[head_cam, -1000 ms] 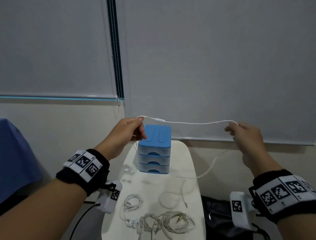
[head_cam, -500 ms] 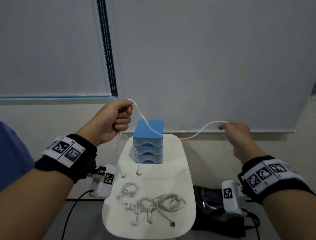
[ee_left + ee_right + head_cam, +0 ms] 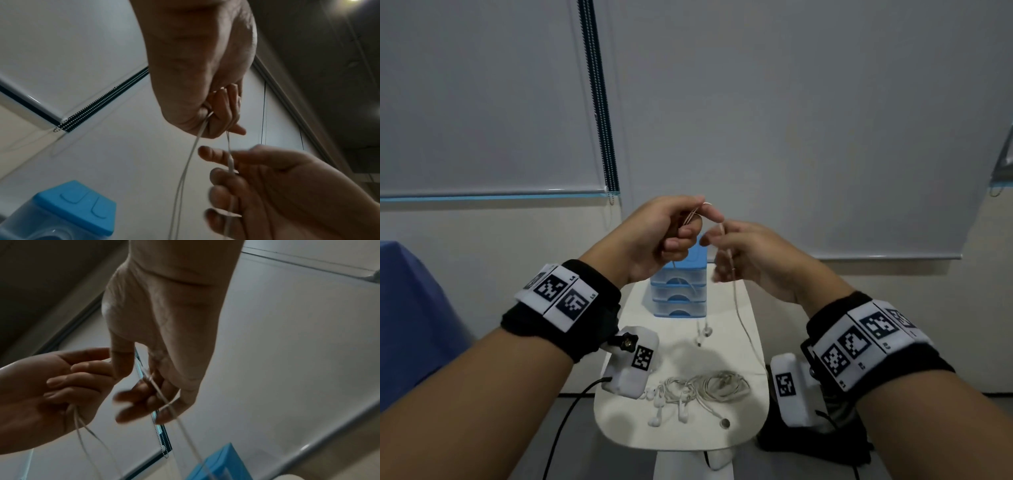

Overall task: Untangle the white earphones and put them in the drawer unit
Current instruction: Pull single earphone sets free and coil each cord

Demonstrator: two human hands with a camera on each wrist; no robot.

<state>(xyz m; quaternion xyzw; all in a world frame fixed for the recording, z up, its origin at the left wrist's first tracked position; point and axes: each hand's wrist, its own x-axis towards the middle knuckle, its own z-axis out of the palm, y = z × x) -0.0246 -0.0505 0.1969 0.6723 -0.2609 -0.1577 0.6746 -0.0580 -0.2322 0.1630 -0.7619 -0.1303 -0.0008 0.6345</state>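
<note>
A: Head view first. Two hands are up in front of the blinds. The left hand is curled, pinching the earphones at the top between thumb and forefinger.

B: And the right hand sits just beside it, fingers loosely bent around the cord that drops from it. That strand hangs down to the surface.

A: Two earbuds dangle in front of the drawer unit, just over the surface. The unit is blue, with three drawers, all closed.

B: Near the front edge lies one tangled pile of more white earphones. I count at least three buds poking out of it; the rest is too knotted to count.

A: Left wrist view now. The fist clamps the cord, and two strands leave it: one falls free, the other runs into the right hand's fingers.

B: The blue lid of the unit shows in the lower left corner.

A: Right wrist view. The cord crosses the right hand's fingers, which are blurred, so I can't call how tightly they hold it.

B: Opposite, two thin strands hang from the left hand's curled fingers. A corner of the unit peeks in below.
</note>
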